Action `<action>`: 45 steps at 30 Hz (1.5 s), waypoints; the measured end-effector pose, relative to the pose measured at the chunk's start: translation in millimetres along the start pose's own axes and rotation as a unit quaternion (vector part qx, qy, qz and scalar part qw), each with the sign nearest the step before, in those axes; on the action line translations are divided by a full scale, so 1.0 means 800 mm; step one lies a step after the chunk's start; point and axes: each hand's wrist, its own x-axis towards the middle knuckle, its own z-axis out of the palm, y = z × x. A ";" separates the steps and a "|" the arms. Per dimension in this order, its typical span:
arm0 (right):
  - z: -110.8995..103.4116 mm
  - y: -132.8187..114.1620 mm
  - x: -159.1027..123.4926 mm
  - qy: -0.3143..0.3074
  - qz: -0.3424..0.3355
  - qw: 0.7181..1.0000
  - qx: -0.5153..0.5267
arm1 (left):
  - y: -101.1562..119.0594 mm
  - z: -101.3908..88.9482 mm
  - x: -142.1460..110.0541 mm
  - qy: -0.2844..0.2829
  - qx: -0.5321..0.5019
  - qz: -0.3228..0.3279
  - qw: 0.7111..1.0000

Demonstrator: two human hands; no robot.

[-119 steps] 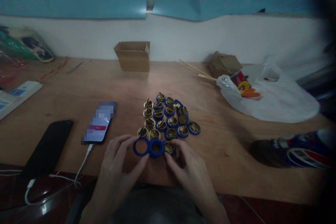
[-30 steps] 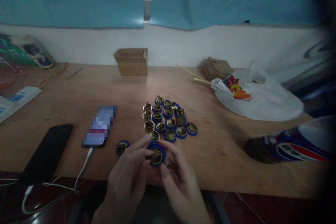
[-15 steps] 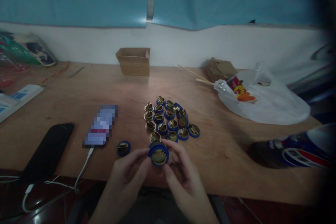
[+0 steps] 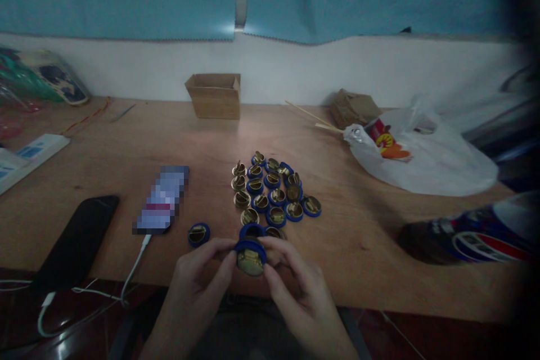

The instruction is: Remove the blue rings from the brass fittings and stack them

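Between the fingertips of both hands is a round gold metal clip [image 4: 250, 263] in a blue ring, tilted with its metal back towards me. My left hand [image 4: 205, 275] pinches its left edge, and my right hand [image 4: 295, 278] grips its right edge. Just behind it a thick blue ring [image 4: 252, 230] shows, partly covered by the held piece. Near my right fingertips lies another gold clip [image 4: 275, 233], half hidden. Beyond my hands several blue-rimmed clips [image 4: 276, 216] sit in rough rows, with gold clips lacking a blue rim [image 4: 242, 199] along their left side.
One blue-rimmed clip [image 4: 198, 234] lies apart on the left, near a charging phone [image 4: 162, 202] and a black phone [image 4: 78, 239]. A Pepsi bottle [image 4: 472, 236] lies at right. Behind are an open cardboard box [image 4: 216, 98] and a white plastic bag [image 4: 447, 163].
Since the first frame, a blue-rimmed clip has come to lie by the phone, and my hands have come together on one piece. In the last half second that piece has tipped and moved slightly lower.
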 end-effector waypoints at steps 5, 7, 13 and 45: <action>-0.002 0.003 -0.002 -0.008 -0.037 0.998 -0.051 | -0.001 -0.001 0.000 -0.027 -0.057 -0.023 0.998; -0.003 0.003 -0.002 -0.011 -0.050 0.997 -0.055 | -0.001 -0.003 0.002 -0.049 -0.071 -0.035 0.996; -0.002 0.005 -0.001 0.002 -0.063 0.996 -0.067 | 0.002 -0.006 0.004 -0.069 -0.071 -0.056 0.994; -0.003 0.011 0.015 0.032 0.082 0.986 0.140 | -0.005 0.015 0.013 -0.126 -0.309 -0.125 0.934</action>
